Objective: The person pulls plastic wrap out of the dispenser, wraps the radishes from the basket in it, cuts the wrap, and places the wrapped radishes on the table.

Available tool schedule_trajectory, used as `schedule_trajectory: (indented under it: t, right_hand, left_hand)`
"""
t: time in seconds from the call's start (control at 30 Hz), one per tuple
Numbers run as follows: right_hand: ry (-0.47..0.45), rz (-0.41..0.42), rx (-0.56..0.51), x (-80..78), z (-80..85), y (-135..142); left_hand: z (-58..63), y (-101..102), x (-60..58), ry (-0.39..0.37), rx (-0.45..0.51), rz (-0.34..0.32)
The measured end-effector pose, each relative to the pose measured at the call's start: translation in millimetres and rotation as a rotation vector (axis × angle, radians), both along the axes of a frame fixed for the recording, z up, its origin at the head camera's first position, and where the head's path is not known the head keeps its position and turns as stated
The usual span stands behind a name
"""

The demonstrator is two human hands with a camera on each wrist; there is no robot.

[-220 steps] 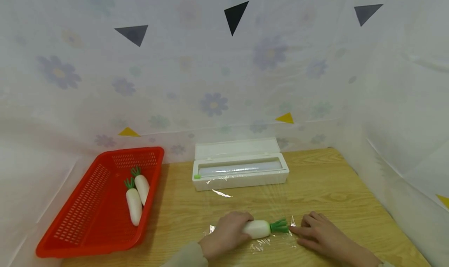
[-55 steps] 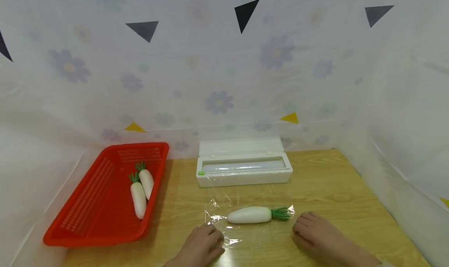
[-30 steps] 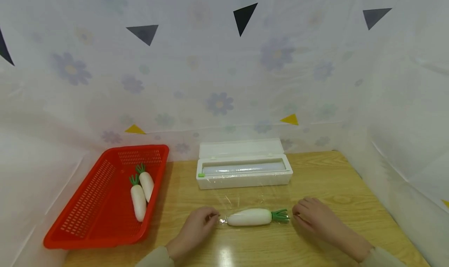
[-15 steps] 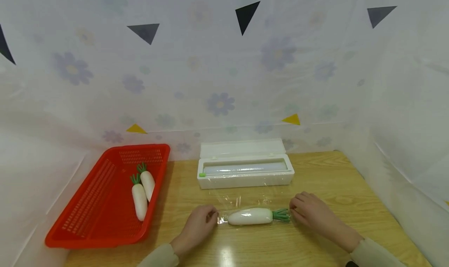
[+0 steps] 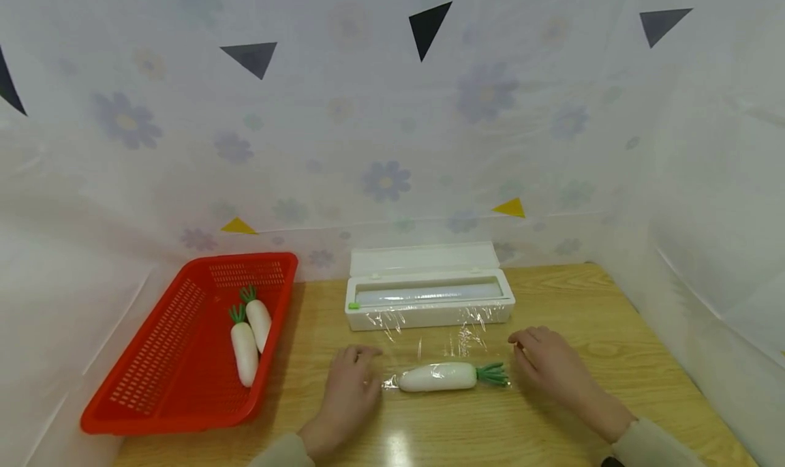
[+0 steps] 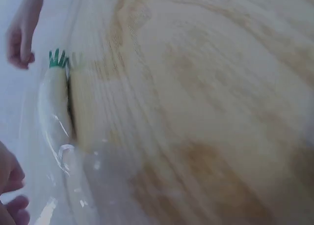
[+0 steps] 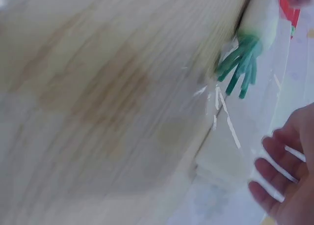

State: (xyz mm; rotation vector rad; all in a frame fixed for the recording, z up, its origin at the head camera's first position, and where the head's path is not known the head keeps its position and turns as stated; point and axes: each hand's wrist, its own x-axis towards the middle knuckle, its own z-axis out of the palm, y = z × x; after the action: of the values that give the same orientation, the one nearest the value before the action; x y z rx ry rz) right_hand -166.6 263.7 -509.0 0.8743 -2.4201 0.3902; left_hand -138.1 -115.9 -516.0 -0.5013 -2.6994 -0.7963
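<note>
A white radish (image 5: 438,377) with green leaves (image 5: 492,374) lies sideways on the table, shiny cling film over it. The film (image 5: 464,341) stretches back from the radish to the white dispenser box (image 5: 429,312). Beside the radish's tip is my left hand (image 5: 351,385), thumb and forefinger apart, forefinger pointing toward the film's left edge. My right hand (image 5: 548,365) hovers beyond the leaves near the film's right edge. In the right wrist view its fingers (image 7: 277,173) are spread and loosely bent, with nothing seen between them. The left wrist view shows the left fingers (image 6: 12,181) only partly.
At the left stands a red plastic basket (image 5: 98,412) holding two more radishes (image 5: 245,354). The dispenser's lid (image 5: 423,255) is raised, and a roll of film (image 5: 429,293) lies inside. A patterned white curtain (image 5: 392,112) hangs behind the table (image 5: 613,330).
My left hand has let go of the radish it gripped earlier. The film's near edge was then drawn over the radish. Just now both hands released the film's ends and moved slightly toward the box.
</note>
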Motion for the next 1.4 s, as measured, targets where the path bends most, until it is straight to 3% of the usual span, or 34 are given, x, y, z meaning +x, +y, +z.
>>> schedule_trajectory:
  t: [0.07, 0.17, 0.33, 0.5, 0.67, 1.13, 1.4]
  right_hand:
    - [0.030, 0.085, 0.029, 2.1, 3.8, -7.4]
    - [0.041, 0.199, 0.107, 5.7, 8.0, -23.6]
    - [0.034, 0.214, 0.243, 6.7, 4.7, -49.2]
    - [-0.001, 0.176, 0.286, 8.8, -3.4, -56.3]
    - [-0.041, 0.174, 0.228, 12.3, -5.5, -54.8]
    - [-0.271, 0.128, 0.069, 14.3, -8.6, -55.6]
    - [-0.441, 0.156, -0.055, 9.5, -9.1, -51.4]
  left_hand:
    - [1.9, 9.4, 0.4, 0.088, -0.059, -0.073]
    - [4.8, 25.7, -0.6, 0.156, -0.138, -0.191]
    - [6.0, 47.6, -5.3, 0.118, -0.184, -0.274]
    - [3.4, 57.3, -7.1, 0.030, -0.192, -0.284]
    - [-1.0, 58.3, -8.0, -0.030, -0.187, -0.279]
    - [-5.0, 58.7, -11.0, -0.124, -0.090, -0.243]
    - [-6.1, 58.4, -8.5, -0.133, -0.075, -0.250]
